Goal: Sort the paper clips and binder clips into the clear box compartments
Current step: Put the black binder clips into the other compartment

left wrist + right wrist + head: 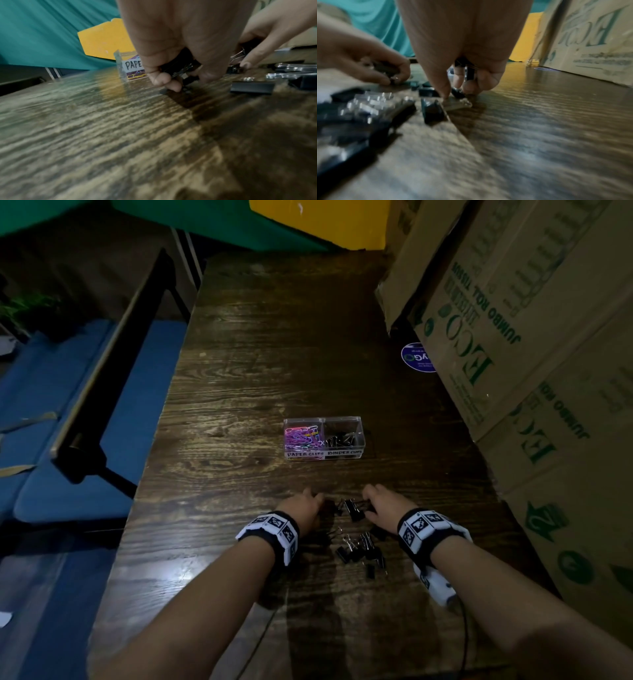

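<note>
Now the tabletop (260, 344) fills most of the head view, with cartons (534, 344) stacked along the right edge of the frame. At frame centre stands the clear box (323, 438), two compartments side by side: the left one, labelled PAPER CLIPS, holds coloured paper clips (303, 436); the right one, labelled BINDER CLIPS, already holds some black ones. Below centre, between the two wrists, lies a loose heap of binder clips (363, 546), well apart from the box. No loose paper clips show on the wood, save one lying against the box's front edge.

Both hands are down at the upper end of that heap. The left hand (303, 506) has its fingers curled round black binder clips, as the left wrist view shows plainly. The right hand (385, 505) likewise grips black clips in curled fingers while its fingertips (445, 94) touch another on the wood.

Judging from this, the paper clips look nearly sorted and the step in hand is gathering binder clips. Next, the loaded hands would need to lift clear, travel up the frame to the box and release over the right compartment only, keeping clear of the divider. Several more handfuls remain.
</note>
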Tool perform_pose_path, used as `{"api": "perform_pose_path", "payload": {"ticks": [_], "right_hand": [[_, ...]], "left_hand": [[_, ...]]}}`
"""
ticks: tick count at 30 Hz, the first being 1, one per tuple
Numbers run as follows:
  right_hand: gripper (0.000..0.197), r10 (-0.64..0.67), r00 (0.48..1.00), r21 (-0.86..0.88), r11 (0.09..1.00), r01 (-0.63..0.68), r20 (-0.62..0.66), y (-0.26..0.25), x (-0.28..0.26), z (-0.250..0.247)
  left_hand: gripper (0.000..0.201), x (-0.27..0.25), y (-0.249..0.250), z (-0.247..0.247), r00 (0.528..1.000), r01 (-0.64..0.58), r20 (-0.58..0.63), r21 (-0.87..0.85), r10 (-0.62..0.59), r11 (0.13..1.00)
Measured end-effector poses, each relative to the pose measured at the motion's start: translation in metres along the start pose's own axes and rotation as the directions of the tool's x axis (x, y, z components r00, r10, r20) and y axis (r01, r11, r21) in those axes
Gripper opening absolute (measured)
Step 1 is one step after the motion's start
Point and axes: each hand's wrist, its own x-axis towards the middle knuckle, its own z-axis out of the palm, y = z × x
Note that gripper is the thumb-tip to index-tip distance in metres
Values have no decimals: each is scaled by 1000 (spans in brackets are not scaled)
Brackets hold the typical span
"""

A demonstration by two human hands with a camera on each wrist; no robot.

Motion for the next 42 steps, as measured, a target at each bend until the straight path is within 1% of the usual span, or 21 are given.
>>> {"api": "perform_pose_path", "payload": {"ticks": [3, 5, 7, 9, 11, 13, 15, 18, 21, 23, 24, 27, 30, 32, 35, 37, 39, 42], "right_hand": [[39, 54, 998, 31, 998, -54, 13, 3, 0, -2], [40, 98, 995, 30, 995, -99, 27, 2, 1, -3], [38, 111, 993, -13, 994, -110, 38, -1, 2, -2], [35, 99, 994, -75, 993, -95, 40, -4, 2, 0], [34, 88, 995, -144, 986, -81, 38, -7, 2, 0], [35, 95, 995, -174, 981, -89, 27, -7, -1, -4], [35, 108, 994, -129, 986, -107, 1, -4, -5, -11], [28, 154, 987, 9, 988, -154, -50, 4, -13, -22], [35, 217, 976, 19, 976, -217, -20, 11, -22, -28], [39, 244, 970, -13, 970, -244, 21, 12, -29, -29], [45, 265, 963, -40, 964, -263, 53, 13, -32, -29], [62, 349, 928, -92, 936, -339, 133, 11, -36, -23], [67, 377, 913, -80, 926, -369, 152, 3, -33, -15], [63, 384, 911, -128, 921, -367, 151, -6, -30, -9], [54, 396, 910, -203, 907, -368, 124, -19, -27, -2], [43, 402, 909, -187, 907, -378, 115, -23, -24, -1], [30, 408, 904, -125, 911, -393, 126, -25, -21, 0], [20, 377, 918, -76, 926, -370, 123, -25, -18, 2]], "left_hand": [[38, -1, -2, -4, 1000, 2, -20, -31, -2, 1000], [35, 0, -4, -6, 999, -2, -34, -30, 1, 1000], [33, -1, -5, -7, 999, 3, -38, -28, -4, 1000], [32, -4, -3, -7, 998, 25, -54, -54, -28, 998], [32, -7, -1, -6, 995, 65, -71, -107, -73, 992], [33, -8, -1, -5, 990, 112, -70, -148, -123, 983], [32, -9, -2, -5, 988, 135, -45, -185, -146, 973], [37, -10, -7, -4, 995, 98, -11, -213, -103, 972], [33, -13, -7, -4, 997, 73, 13, -228, -72, 971], [30, -14, -5, -7, 998, 66, 21, -239, -63, 969], [30, -14, -3, -9, 998, 63, 29, -243, -58, 968], [37, -13, 0, -10, 997, 58, 62, -262, -43, 963], [45, -11, 4, -3, 996, 77, 68, -257, -62, 963], [47, -12, 8, 1, 994, 89, 75, -221, -75, 971], [41, -17, 14, 7, 995, 99, 50, -219, -91, 971], [44, -20, 16, 9, 996, 78, 53, -223, -68, 972], [49, -24, 19, 11, 997, 49, 60, -201, -37, 978], [55, -27, 26, 11, 998, 30, 67, -180, -18, 983]]}}
